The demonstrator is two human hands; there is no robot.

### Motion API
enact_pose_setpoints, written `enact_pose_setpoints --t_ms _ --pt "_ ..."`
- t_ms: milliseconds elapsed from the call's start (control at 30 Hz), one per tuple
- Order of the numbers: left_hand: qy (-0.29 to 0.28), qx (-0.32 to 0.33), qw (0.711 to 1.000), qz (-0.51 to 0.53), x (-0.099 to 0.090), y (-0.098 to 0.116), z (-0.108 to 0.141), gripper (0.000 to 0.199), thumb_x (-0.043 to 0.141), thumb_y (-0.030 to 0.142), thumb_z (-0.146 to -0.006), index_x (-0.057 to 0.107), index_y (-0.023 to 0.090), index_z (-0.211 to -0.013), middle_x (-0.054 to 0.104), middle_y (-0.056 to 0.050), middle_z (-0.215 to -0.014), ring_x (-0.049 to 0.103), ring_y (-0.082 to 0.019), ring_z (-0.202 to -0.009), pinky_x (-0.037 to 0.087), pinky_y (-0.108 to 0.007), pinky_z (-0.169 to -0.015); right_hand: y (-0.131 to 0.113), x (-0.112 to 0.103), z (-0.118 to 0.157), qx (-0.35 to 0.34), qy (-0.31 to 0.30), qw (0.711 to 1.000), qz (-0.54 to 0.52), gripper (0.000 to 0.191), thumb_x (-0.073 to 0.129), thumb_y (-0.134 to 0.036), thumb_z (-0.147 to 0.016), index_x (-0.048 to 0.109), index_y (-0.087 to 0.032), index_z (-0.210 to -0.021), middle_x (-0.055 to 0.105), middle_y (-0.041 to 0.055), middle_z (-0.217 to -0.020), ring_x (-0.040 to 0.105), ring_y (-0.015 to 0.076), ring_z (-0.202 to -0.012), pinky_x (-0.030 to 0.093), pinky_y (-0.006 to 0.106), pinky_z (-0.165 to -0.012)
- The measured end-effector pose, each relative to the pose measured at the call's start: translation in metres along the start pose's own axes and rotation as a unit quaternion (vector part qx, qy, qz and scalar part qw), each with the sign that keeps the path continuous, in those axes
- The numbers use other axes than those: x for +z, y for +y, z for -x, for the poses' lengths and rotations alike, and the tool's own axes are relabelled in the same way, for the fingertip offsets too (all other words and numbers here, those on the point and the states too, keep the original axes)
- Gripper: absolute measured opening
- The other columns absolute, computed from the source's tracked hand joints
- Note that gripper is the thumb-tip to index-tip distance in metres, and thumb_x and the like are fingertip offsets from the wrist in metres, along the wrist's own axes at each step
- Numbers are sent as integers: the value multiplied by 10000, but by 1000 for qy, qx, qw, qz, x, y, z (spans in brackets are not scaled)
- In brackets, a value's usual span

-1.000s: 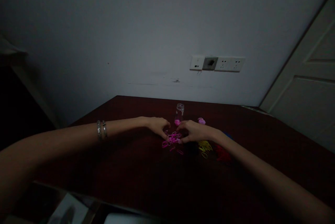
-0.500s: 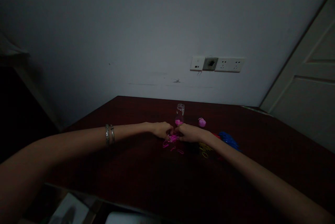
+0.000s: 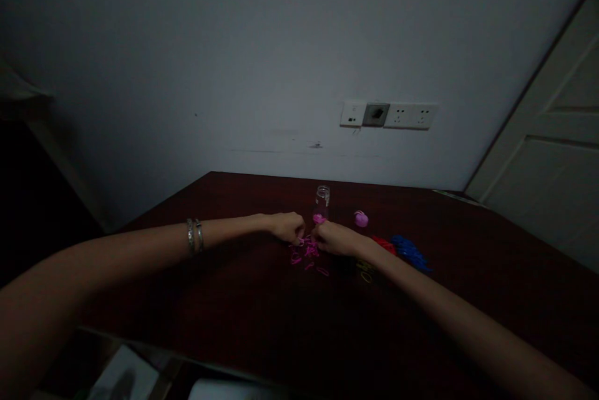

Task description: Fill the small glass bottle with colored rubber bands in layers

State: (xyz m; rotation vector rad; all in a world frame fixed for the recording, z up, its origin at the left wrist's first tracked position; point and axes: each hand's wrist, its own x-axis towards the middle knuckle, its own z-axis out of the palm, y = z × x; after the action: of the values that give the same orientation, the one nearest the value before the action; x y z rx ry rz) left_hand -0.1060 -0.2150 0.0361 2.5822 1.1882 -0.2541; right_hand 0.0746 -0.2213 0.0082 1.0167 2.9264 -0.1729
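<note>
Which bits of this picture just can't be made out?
In the head view:
Jar: base hidden behind the right hand.
Left hand: too small and dark to tell whether it holds anything.
Red pile: partly covered by the right forearm.
White object: cut off by the picture's bottom edge.

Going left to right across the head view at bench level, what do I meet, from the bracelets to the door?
Bracelets → left hand → loose pink bands → right hand → pink rounded object → red bands → blue bands → door.
</note>
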Motion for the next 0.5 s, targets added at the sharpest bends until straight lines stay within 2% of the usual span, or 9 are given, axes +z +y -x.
enact_pose_setpoints --t_ms 133,267,367,500 --pt "50 23 998 3 -26 -8 -3 95 610 189 -654 639 123 -715 599 -5 -634 485 -88 -563 331 -199 -521 -3 0 3 7 17 1000 15 187 452 -190 -841 631 -140 -855 628 91 -853 574 163 -761 364 232 -625" --pt "126 31 991 27 -65 -11 -6 134 594 223 -681 641 104 -723 566 2 -601 440 -75 -551 309 -204 -532 -2 3 3 20 21 999 19 192 447 -190 -840 633 -147 -860 630 91 -867 579 173 -787 362 239 -623" --pt "162 33 985 52 -92 -11 -13 173 578 246 -702 640 86 -718 546 -4 -580 417 -74 -547 309 -214 -541 -1 6 2 23 29 999 13 191 445 -186 -836 632 -152 -863 638 88 -872 584 176 -796 356 241 -620" --pt "197 36 978 63 -112 -10 -29 205 588 254 -687 655 69 -745 569 -26 -608 427 -83 -567 316 -232 -565 -2 6 2 27 34 999 7 201 441 -181 -824 639 -154 -854 648 87 -865 588 176 -788 350 240 -612"
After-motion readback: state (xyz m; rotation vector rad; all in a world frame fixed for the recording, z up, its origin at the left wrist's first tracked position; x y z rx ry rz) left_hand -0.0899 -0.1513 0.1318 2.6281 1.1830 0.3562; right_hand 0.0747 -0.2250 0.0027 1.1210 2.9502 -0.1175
